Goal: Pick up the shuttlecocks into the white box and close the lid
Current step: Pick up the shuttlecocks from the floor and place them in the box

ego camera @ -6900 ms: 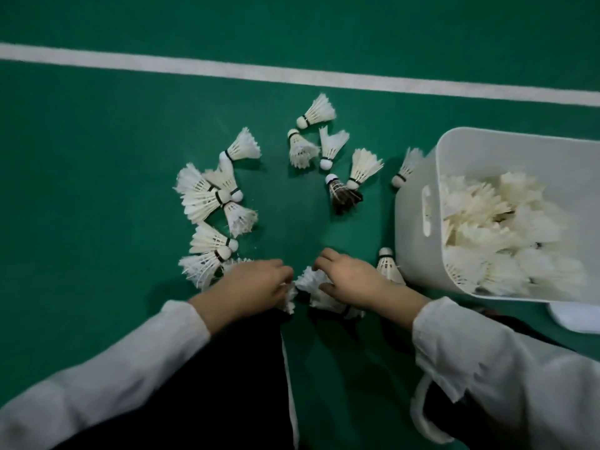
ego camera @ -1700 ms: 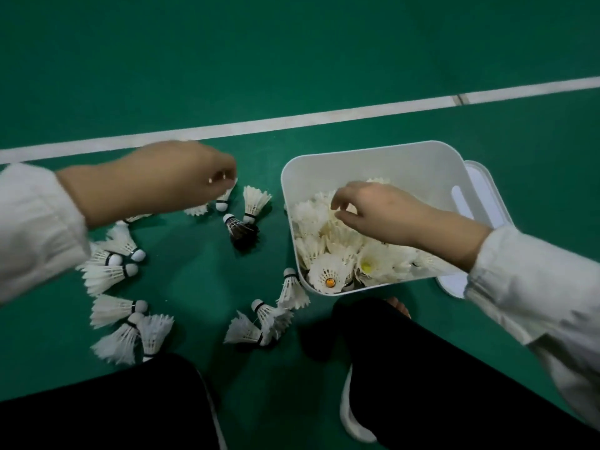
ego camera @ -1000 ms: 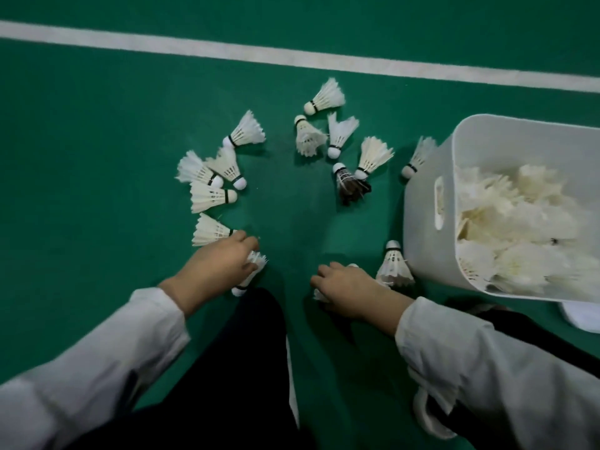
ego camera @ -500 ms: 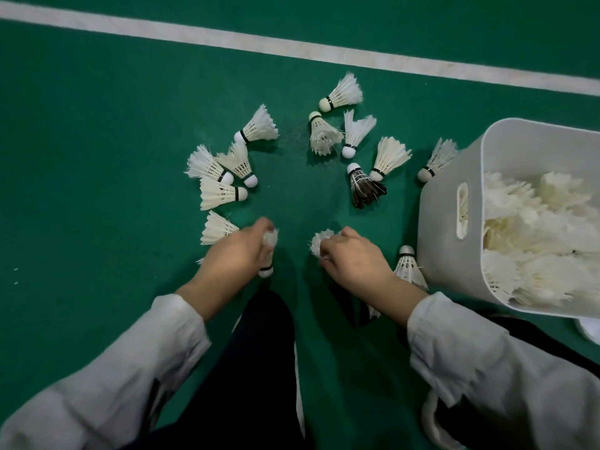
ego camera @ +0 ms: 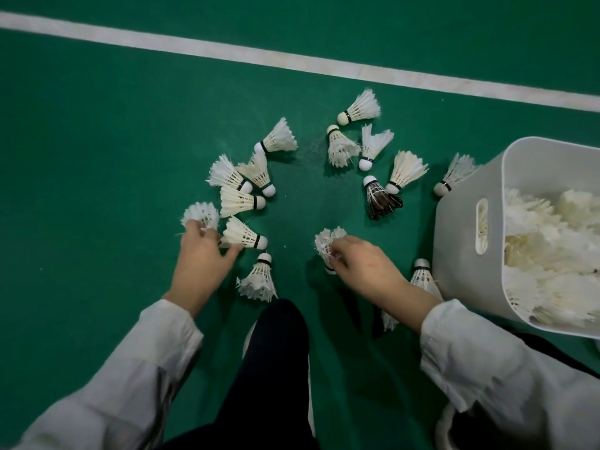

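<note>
Right now, pinching one shuttlecock (ego camera: 200,214) in the left hand (ego camera: 201,258), with the thumb touching a neighbour shuttlecock (ego camera: 242,237) just beside it. Gripping a second shuttlecock (ego camera: 326,243) in the right hand (ego camera: 367,264), feathers poking out past the curled fingers. Plenty more to gather from the green floor (ego camera: 97,157), spread in a ring ahead of both hands, among them a dark shuttlecock (ego camera: 381,203) ahead of the right hand. Off to the right of the right hand, the white box (ego camera: 461,254), open and already heaped with feathery ones. No lid to be seen from here. Probably very light, so easy to carry a few in each hand. Soft and bendy at the feathers though, and easy to crush, so no hard squeezing. Better to take hold at the round cork end, or low down where the feathers are tied. Likely to roll or bounce if dropped, so best to let go low inside the box.
</note>
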